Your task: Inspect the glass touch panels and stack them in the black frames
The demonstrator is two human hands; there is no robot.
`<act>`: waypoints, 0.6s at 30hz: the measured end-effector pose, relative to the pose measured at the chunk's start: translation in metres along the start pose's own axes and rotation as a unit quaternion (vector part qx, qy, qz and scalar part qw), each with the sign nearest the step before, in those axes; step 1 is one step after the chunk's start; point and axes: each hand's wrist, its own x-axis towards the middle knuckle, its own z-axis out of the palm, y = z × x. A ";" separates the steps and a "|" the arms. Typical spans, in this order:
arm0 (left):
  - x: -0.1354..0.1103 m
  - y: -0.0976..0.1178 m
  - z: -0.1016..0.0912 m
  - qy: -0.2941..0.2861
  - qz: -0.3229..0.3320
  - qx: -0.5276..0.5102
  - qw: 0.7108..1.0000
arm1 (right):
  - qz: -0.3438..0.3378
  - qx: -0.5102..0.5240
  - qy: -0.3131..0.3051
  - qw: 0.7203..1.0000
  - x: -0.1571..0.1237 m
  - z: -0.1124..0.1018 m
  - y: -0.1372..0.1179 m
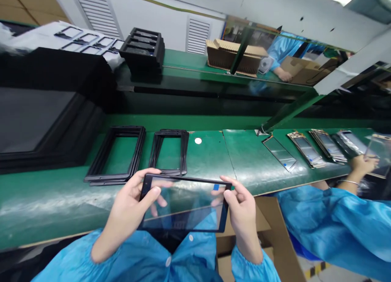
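Between both hands I hold a black-framed clear touchscreen panel point(183, 204), lengthwise and tilted, just over the bench's front edge. My left hand point(134, 204) grips its left end, thumb on the face and fingers showing through the glass from behind. At the other end, my right hand point(241, 208) pinches the edge near a small blue tab. Beyond the panel lie a stack of black rectangular frames point(139, 151) and, right of it, a smaller, uneven stack of black frames point(185, 151). A white round spot point(198, 141) shows on the green bench.
Black trays point(36, 119) are piled at left; a black slotted box point(140, 46) stands on the shelf. Rows of glass panels point(307, 149) lie right, near a co-worker's hand point(363, 164). A green post point(287, 111) rises from the bench. An open carton point(275, 229) sits below.
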 end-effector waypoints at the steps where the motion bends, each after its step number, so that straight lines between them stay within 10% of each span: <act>1: 0.003 0.001 -0.002 0.006 0.045 0.046 0.998 | -0.008 -0.013 -0.001 1.000 -0.002 0.000 -0.002; 6: 0.022 0.016 -0.002 -0.064 0.299 0.291 0.907 | -0.036 -0.080 0.003 0.996 -0.015 0.003 -0.006; 10: 0.033 0.026 0.001 -0.175 0.328 0.309 0.875 | -0.039 -0.085 0.024 0.995 -0.021 0.002 -0.004; 18: 0.025 0.033 0.005 -0.162 0.393 0.376 0.823 | -0.009 -0.051 0.045 0.998 -0.020 0.005 -0.001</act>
